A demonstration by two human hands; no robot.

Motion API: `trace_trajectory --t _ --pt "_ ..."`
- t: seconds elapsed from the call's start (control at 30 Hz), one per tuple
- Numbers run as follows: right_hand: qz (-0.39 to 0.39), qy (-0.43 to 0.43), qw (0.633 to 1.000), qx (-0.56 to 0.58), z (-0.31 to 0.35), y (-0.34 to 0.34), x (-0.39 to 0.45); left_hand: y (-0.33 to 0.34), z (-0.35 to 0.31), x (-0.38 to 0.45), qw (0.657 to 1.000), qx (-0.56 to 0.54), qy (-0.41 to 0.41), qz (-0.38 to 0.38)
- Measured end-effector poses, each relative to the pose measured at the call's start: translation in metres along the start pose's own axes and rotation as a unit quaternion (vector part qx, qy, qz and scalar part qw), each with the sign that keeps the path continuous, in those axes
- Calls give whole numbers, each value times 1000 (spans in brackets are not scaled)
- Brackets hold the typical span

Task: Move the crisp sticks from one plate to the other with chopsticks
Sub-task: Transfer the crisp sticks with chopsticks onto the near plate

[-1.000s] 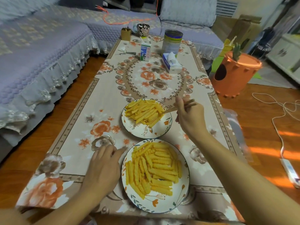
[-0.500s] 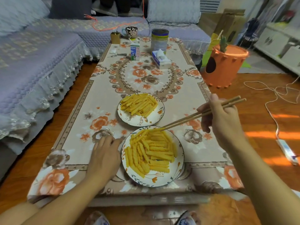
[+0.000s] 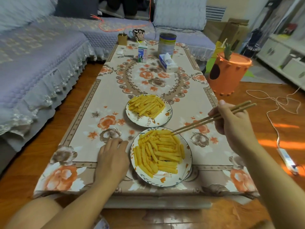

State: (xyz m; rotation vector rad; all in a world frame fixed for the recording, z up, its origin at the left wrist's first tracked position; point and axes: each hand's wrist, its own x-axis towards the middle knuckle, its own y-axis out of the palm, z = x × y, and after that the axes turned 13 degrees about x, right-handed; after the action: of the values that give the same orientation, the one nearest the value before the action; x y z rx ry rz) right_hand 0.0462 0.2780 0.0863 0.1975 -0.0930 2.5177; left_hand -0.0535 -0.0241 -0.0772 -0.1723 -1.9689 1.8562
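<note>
Since half a second ago little has moved: right hand [image 3: 231, 123] pinches the chopsticks [image 3: 212, 118], tips nearly together at the near plate [image 3: 186, 174]'s far edge among the sticks [image 3: 158, 151]. Next: nip one, carry to the far plate [image 3: 148, 121]. Left hand [image 3: 112, 159], relaxed, rests on the counter [image 3: 99, 113] beside the near plate

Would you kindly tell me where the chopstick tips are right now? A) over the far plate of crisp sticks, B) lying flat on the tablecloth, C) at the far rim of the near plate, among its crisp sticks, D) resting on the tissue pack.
C: the chopsticks, held in the right hand, slant down to the crisp sticks at the near plate's far rim.
</note>
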Motion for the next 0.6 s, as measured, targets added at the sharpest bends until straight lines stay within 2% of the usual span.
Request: trace_trajectory --t 0.13,0.2,0.43,0.6 --pt "72 4 992 -106 -8 17 3 1 2 1 1000 -15 -6 8" --pt "77 9 991 -107 -7 20 4 2 2 -1 1000 -17 -11 9" --pt "-19 -14 999 -23 3 38 45 0 0 -3 1000 -9 -15 23" --pt "-64 -54 993 -77 -36 88 71 2 0 -1 999 1 -22 27"
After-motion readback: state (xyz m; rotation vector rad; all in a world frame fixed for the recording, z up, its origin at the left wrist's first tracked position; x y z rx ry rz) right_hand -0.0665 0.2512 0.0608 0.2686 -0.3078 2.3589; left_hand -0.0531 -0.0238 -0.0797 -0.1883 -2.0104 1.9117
